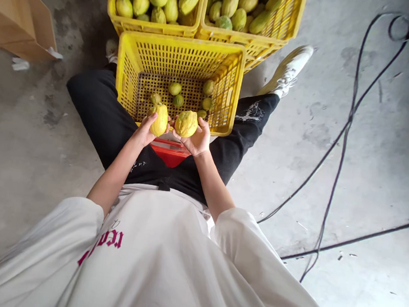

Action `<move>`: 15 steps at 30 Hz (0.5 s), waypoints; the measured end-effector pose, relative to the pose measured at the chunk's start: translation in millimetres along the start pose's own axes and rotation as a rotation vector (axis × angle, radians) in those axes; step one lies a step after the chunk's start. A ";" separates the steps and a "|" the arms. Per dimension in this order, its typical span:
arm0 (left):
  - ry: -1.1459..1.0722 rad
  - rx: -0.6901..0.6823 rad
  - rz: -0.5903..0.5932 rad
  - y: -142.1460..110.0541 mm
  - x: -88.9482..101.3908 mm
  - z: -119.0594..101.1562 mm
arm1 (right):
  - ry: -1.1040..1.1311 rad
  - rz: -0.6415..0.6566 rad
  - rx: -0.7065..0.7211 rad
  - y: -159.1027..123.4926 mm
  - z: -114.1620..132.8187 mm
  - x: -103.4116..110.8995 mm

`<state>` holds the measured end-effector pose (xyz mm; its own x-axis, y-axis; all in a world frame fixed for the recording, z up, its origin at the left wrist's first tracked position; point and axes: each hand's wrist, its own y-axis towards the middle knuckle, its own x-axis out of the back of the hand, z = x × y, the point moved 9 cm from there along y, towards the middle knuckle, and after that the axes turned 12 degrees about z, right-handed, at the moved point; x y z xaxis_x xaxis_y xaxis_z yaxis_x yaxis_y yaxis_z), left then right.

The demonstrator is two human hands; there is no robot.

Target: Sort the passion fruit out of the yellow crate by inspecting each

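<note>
My left hand [145, 132] is closed round a yellow lemon-like fruit [160, 120], with the thumb along its near side. In my right hand [200, 140] lies a second one, a rounder, lumpy yellow fruit [186, 124], held by curled fingers. Both are side by side over the near rim of a yellow plastic crate [183, 44] between my legs. Several smaller greenish fruits, among them a round one [175, 88], rest on the crate's perforated bottom.
Beyond it stand two more yellow crates, the left one [150, 28] and the right one [247, 36], filled with green-yellow fruit. A red plastic seat [170, 156] shows between my thighs. Brown cardboard [17, 9] lies at the left; a black cable [351, 111] crosses the floor at the right.
</note>
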<state>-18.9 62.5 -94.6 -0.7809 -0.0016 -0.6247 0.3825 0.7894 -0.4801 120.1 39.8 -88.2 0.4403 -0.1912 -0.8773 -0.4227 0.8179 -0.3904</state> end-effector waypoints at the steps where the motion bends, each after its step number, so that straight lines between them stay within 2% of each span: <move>1: -0.005 0.002 -0.027 1.2 1.5 -0.2 | 0.013 0.016 0.004 -0.1 0.7 -1.8; 5: -0.032 0.036 -0.104 2.5 1.8 -1.4 | 0.037 0.055 0.026 1.6 1.7 -4.4; 10: -0.053 0.034 -0.058 -1.2 -5.7 -3.7 | 0.019 0.021 0.067 2.5 4.5 3.5; 15: -0.014 -0.025 -0.049 -4.1 3.4 -2.5 | 0.020 0.009 0.071 1.7 4.3 6.9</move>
<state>-24.3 60.8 -93.2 -0.7916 -0.0493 -0.6091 0.3310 0.8032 -0.4953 125.8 42.2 -93.6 0.4206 -0.1935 -0.8864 -0.3692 0.8560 -0.3620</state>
